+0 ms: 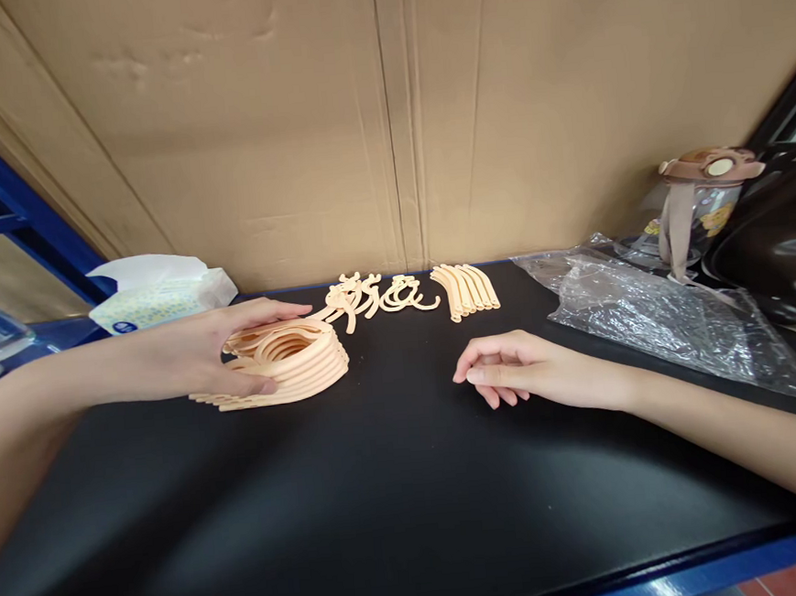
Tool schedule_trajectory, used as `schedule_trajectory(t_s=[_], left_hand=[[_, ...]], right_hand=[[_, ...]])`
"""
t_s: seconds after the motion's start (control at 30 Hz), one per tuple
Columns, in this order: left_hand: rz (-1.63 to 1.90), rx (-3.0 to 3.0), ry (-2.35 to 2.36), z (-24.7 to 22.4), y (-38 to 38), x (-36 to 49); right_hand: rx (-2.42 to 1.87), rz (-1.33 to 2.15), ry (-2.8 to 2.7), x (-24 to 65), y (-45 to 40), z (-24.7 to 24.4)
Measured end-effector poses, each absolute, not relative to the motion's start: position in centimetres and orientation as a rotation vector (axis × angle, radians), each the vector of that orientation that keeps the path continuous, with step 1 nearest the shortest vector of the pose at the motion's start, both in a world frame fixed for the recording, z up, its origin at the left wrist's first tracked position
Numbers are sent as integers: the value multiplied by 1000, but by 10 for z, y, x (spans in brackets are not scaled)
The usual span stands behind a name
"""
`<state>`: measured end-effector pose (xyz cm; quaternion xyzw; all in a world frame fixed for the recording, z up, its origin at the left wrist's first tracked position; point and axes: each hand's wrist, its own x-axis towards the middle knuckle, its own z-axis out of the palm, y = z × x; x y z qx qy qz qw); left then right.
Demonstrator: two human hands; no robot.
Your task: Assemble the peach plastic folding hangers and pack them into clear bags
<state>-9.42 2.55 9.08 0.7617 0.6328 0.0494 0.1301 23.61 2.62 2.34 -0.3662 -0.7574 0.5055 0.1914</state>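
Note:
My left hand lies over the left side of a stack of cream curved plastic pieces, thumb at the near side and fingers along the far side, gripping it. Behind the stack lies a loose pile of small cream hooks, with more hooks beside it. To their right is a row of short curved cream tubes. My right hand rests over the black tabletop in front of the tubes, fingers loosely curled and apart, with nothing in it.
A tissue pack stands behind my left forearm. At the right lie a clear plastic bag, a bottle with a brown lid and a dark shiny object. Cardboard rises behind the table.

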Motion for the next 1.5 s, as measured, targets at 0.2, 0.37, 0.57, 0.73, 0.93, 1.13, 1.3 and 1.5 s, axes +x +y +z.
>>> schedule_trajectory(t_s=[0.2, 0.37, 0.57, 0.73, 0.93, 1.13, 1.3, 1.5], left_hand=[[108, 2249, 1718, 96, 31, -102], [23, 2330, 1638, 97, 37, -109], [-24, 2329, 1584, 99, 39, -110], [-35, 2318, 1600, 101, 38, -108], [-17, 2251, 1643, 97, 38, -110], [282, 2454, 1612, 94, 35, -91], [586, 2919, 1295, 80, 25, -56], [420, 3099, 968, 42, 8, -28]], right_hand=[[-1014, 1418, -2144, 236, 27, 23], [-1008, 1419, -2145, 236, 27, 23], [-1014, 1417, -2142, 235, 26, 24], [-1017, 1412, -2148, 235, 26, 24], [-1013, 1405, -2158, 235, 26, 25], [-1007, 1409, -2155, 236, 26, 25], [-994, 1409, -2152, 236, 27, 25], [-963, 1422, -2143, 235, 27, 23]])
